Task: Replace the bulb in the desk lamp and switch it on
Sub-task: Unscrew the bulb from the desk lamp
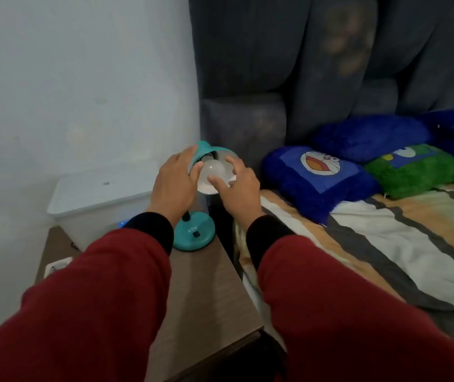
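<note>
Bulb (211, 172) sits in shade (206, 150), socket hidden. Your right hand (238, 186) fingers grip bulb; left hand (175, 180) clasps shade. Lamp base (194, 234) near table (206, 293) edge.

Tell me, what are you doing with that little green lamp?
A person is working on the teal desk lamp on the bedside table. The left hand steadies the shade, while the right hand has its fingers around the white bulb sitting in the shade. The bulb is not lit.
</note>
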`<action>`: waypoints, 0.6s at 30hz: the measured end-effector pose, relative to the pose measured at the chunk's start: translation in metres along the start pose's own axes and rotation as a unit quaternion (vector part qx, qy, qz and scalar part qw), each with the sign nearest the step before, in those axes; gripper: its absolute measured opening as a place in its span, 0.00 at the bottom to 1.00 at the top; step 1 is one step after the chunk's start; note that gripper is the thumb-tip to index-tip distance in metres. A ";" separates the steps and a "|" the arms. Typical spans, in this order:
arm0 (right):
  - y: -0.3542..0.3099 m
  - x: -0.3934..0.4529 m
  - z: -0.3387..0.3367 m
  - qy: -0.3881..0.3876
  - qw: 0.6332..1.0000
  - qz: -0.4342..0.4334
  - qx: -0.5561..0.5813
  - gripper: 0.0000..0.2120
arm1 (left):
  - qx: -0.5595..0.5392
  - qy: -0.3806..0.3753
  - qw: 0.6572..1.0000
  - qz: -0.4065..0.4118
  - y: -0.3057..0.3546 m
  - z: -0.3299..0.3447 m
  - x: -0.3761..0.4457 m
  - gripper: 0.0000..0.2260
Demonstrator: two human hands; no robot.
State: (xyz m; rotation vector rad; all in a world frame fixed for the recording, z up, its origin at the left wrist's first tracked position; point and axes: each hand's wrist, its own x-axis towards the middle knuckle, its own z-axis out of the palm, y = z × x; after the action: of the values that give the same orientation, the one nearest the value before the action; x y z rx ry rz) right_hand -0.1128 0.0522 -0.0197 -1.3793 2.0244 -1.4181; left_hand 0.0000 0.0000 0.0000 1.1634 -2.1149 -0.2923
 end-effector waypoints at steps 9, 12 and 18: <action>0.018 0.014 0.046 0.036 0.955 0.116 0.270 0.29 | -0.146 0.030 0.989 -0.011 -0.013 0.020 0.014 0.14; 0.021 0.022 0.052 0.058 0.951 0.126 0.275 0.26 | -0.149 0.042 0.988 -0.007 -0.016 0.022 0.016 0.14; 0.022 0.029 0.042 0.061 0.988 0.029 0.141 0.22 | -0.163 0.047 0.985 -0.002 -0.019 0.023 0.020 0.15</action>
State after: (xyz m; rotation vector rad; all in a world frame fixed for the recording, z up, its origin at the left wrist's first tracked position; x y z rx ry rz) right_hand -0.1098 0.0059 -0.0504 -1.1310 1.8294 -1.7223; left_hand -0.0103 -0.0303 -0.0170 0.9684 -1.8953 -0.5521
